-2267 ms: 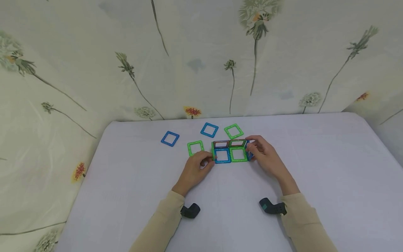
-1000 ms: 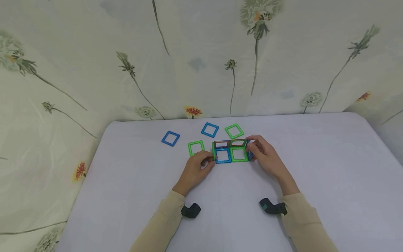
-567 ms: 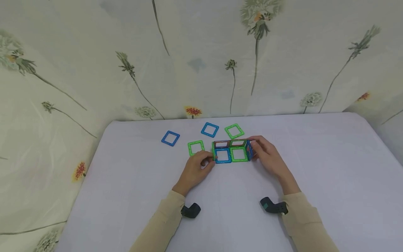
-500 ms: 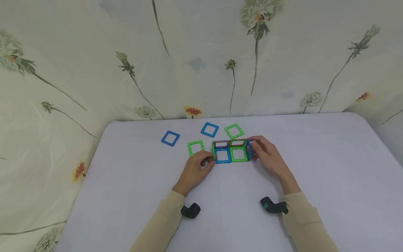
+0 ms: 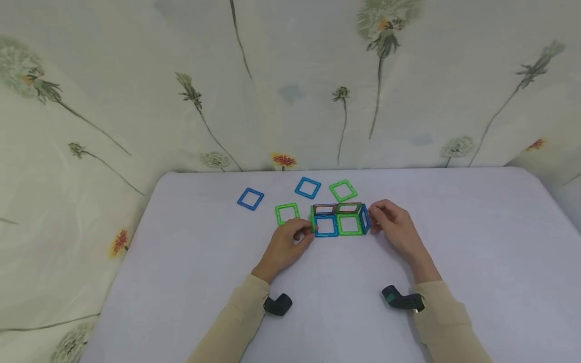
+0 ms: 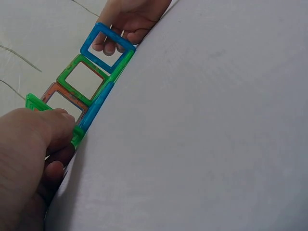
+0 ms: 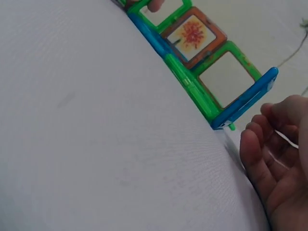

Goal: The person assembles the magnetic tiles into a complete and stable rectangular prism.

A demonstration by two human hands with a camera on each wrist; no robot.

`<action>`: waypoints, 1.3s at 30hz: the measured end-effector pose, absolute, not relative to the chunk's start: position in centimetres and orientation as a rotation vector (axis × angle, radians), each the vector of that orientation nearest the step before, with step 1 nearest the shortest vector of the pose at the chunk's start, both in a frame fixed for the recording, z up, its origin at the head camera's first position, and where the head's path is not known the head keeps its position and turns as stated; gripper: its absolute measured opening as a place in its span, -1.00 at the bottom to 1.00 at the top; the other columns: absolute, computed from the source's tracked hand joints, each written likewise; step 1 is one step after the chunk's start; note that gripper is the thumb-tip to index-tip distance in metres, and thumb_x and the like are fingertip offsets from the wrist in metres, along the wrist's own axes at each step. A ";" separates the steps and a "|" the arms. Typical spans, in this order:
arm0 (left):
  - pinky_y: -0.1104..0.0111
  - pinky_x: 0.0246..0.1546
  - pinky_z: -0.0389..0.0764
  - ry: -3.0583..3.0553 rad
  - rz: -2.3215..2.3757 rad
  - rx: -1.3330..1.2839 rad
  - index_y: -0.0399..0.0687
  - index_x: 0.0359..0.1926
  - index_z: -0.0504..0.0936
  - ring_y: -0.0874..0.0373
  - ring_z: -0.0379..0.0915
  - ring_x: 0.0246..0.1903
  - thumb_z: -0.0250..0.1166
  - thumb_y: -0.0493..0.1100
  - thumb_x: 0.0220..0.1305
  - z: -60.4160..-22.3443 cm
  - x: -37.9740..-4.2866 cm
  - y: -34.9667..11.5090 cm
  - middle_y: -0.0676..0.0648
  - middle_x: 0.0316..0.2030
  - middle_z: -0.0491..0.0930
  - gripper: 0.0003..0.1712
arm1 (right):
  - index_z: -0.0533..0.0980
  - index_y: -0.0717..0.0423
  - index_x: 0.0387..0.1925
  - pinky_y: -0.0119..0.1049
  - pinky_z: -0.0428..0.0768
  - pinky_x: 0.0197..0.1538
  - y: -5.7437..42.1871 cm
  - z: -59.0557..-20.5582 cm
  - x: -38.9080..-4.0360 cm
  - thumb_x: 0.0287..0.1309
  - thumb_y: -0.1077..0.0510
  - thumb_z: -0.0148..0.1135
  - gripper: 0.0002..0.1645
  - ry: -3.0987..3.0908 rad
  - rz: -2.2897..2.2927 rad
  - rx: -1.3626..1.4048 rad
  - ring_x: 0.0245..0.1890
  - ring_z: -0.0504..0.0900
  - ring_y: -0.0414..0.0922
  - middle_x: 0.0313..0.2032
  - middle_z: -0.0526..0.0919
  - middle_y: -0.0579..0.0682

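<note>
Six joined green, blue, orange squares [image 5: 337,218]

We count ten square frames [image 5: 286,205]: four lie loose on the one counter [image 5: 336,312], two blue frames [image 5: 245,206] and two green frames [image 5: 347,197], while six are joined in one structure [image 5: 337,226], namely two more blue, three more green and one orange frame [image 7: 210,22]. Totals by colour: blue four, green five, orange one. We also tally two sets of fingers (left fingers [image 5: 303,222], right fingers [image 7: 250,144]), two sleeves [image 5: 233,320], two black wrist devices [image 5: 279,305] and one flower-printed backdrop [image 5: 299,40].
</note>
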State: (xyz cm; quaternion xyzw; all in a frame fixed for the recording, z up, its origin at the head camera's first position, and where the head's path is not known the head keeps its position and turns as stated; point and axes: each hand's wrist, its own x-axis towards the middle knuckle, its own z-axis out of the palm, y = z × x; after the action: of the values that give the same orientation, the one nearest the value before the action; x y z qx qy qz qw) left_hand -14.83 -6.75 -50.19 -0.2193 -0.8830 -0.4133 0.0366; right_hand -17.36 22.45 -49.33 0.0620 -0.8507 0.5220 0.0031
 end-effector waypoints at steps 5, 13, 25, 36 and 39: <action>0.54 -0.29 0.47 -2.711 -1.274 -0.673 0.06 -0.06 0.59 0.30 0.36 -0.31 0.25 -0.14 0.27 -50.2 -14.9 -6.7 0.12 -0.28 0.56 -0.79 | 0.47 0.16 -0.14 -0.35 0.61 -0.41 22.4 -49.2 -17.5 0.36 -0.09 -0.03 -0.61 -2.667 1.656 0.180 -0.45 0.55 -0.15 -0.38 0.54 0.10; 0.54 -0.28 0.48 -2.707 -1.275 -0.680 0.09 -0.05 0.59 0.31 0.37 -0.30 0.24 -0.13 0.27 -50.5 -14.8 -6.7 0.13 -0.28 0.55 -0.77 | 0.51 0.08 -0.15 -0.44 0.55 -0.37 22.6 -49.4 -18.5 0.33 -0.11 0.02 -0.64 -2.625 1.595 0.100 -0.45 0.54 -0.19 -0.36 0.55 0.09; 0.53 -0.29 0.47 -2.714 -1.247 -0.669 0.10 -0.06 0.58 0.31 0.36 -0.31 0.25 -0.13 0.27 -50.3 -14.8 -6.7 0.14 -0.28 0.55 -0.78 | 0.50 -0.02 -0.04 -0.68 0.41 -0.14 22.8 -49.8 -19.8 0.32 -0.04 0.06 -0.71 -2.731 1.385 0.232 -0.18 0.47 -0.29 -0.12 0.59 -0.06; 0.54 -0.30 0.45 -2.716 -1.272 -0.669 0.11 -0.06 0.58 0.30 0.35 -0.31 0.25 -0.14 0.27 -50.3 -14.8 -6.7 0.14 -0.29 0.54 -0.78 | 0.45 -0.11 0.12 -0.45 0.40 -0.29 23.3 -49.9 -21.7 0.30 0.09 0.10 -0.64 -2.816 1.191 0.473 -0.37 0.46 -0.21 -0.23 0.52 -0.05; 0.54 -0.30 0.45 -2.708 -1.275 -0.676 0.11 -0.06 0.59 0.30 0.35 -0.31 0.25 -0.14 0.26 -50.3 -14.9 -6.7 0.13 -0.29 0.55 -0.78 | 0.43 -0.11 0.17 -0.40 0.38 -0.31 23.1 -49.8 -22.2 0.29 0.15 0.10 -0.59 -2.841 1.101 0.554 -0.38 0.41 -0.19 -0.25 0.51 -0.06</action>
State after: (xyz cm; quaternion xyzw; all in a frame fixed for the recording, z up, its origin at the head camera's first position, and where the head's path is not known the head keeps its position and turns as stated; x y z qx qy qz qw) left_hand -14.85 -6.68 -50.31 -0.2201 -0.8819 -0.4153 0.0363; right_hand -22.17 23.11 -49.76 0.1789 -0.9171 0.3555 0.0223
